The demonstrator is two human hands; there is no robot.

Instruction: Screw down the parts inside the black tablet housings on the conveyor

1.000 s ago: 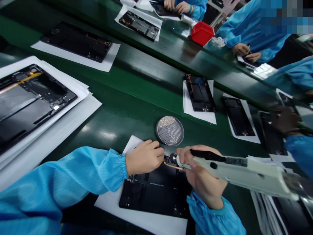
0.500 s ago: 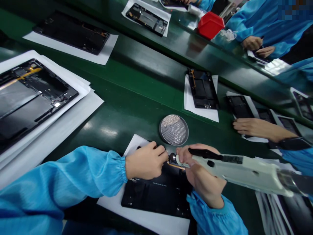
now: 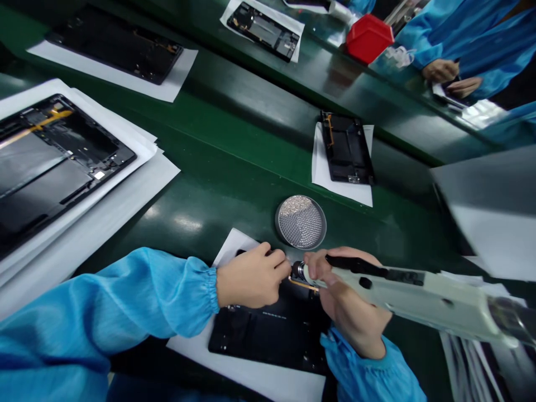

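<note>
A pale green electric screwdriver (image 3: 435, 301) lies in my right hand (image 3: 349, 296), whose fingers wrap round it near the bit end. Its tip points left, over a black tablet shell (image 3: 268, 338) that rests on white paper (image 3: 251, 368). My left hand (image 3: 253, 274) is bent over the upper part of the shell, fingertips pinched together close to the screwdriver tip; what they hold, if anything, is hidden. An orange flex cable (image 3: 304, 285) shows between the two hands. Just beyond them sits a round dish of small screws (image 3: 300, 222).
At left, an opened tablet (image 3: 84, 151) tops a stack of paper sheets. Further shells on paper (image 3: 347, 148) lie along the green bench (image 3: 218, 173). A red bin (image 3: 368, 39) stands at the back, near a co-worker's hands (image 3: 452, 78). A raised white sheet (image 3: 494, 212) is at right.
At right, the co-worker's hand and the shells by it no longer show; a raised white sheet with something dark covers that spot. My hands and the screwdriver stay nearly in place.
</note>
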